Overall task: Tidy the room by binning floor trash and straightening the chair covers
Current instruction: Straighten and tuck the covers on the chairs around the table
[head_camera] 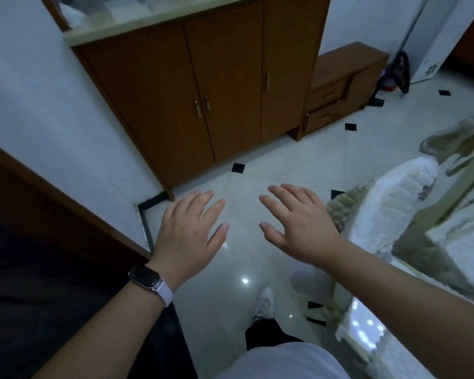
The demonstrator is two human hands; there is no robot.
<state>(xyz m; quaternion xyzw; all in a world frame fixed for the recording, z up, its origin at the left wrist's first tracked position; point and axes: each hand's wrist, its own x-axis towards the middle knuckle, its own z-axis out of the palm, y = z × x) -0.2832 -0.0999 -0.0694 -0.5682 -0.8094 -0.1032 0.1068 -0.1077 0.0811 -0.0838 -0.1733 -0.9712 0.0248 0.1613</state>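
My left hand [188, 232], with a watch on the wrist, and my right hand [298, 225] are stretched out in front of me, palms down, fingers straight and spread, holding nothing. They hover over the glossy white tiled floor [257, 173]. Just right of my right hand stands a chair [367, 203] whose back carries a white lace cover [391, 203]. No loose trash shows on the visible floor.
A brown wooden cabinet [197, 86] stands against the wall ahead, with a low drawer unit [340, 86] to its right. A vacuum cleaner [397, 75] sits far right by a white appliance [438, 36]. A table edge [465, 242] is at right. My white shoe [264, 302] is below.
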